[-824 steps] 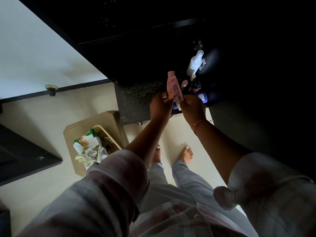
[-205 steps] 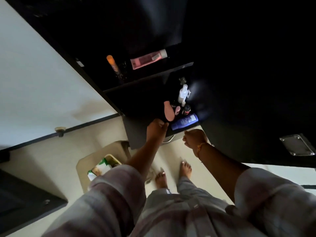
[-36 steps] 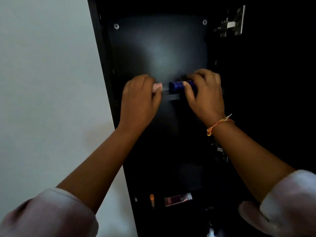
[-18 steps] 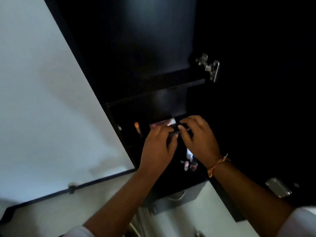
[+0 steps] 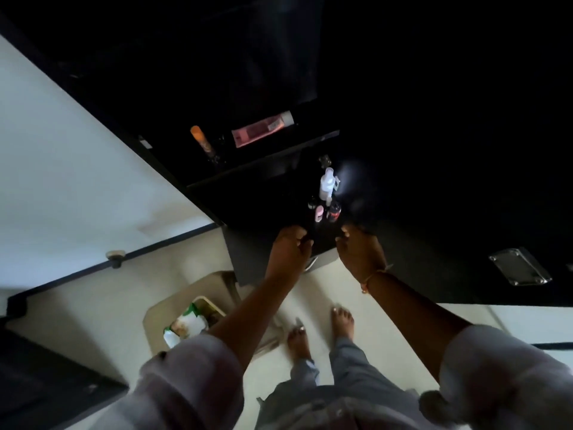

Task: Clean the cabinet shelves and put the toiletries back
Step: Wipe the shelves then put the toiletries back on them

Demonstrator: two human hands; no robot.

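Viewing: downward into dark cabinet (image 5: 387,150), dim.
Left hand (image 5: 288,251): grip curled, nothing seen held.
Right hand (image 5: 361,252): grip half-curled; contents cannot be told.
Upper shelf (image 5: 263,164): pink tube (image 5: 263,130), orange-capped bottle (image 5: 203,144).
Lower shelf: white bottle (image 5: 327,183), small bottles (image 5: 325,212).
Labels: none legible.

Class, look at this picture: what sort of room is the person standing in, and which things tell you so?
Probably a home bathroom or washroom. A tall dark cabinet holds toiletries: a pink tube on one shelf, a white pump bottle lower down. A waste bin stands on the pale floor beside bare feet.
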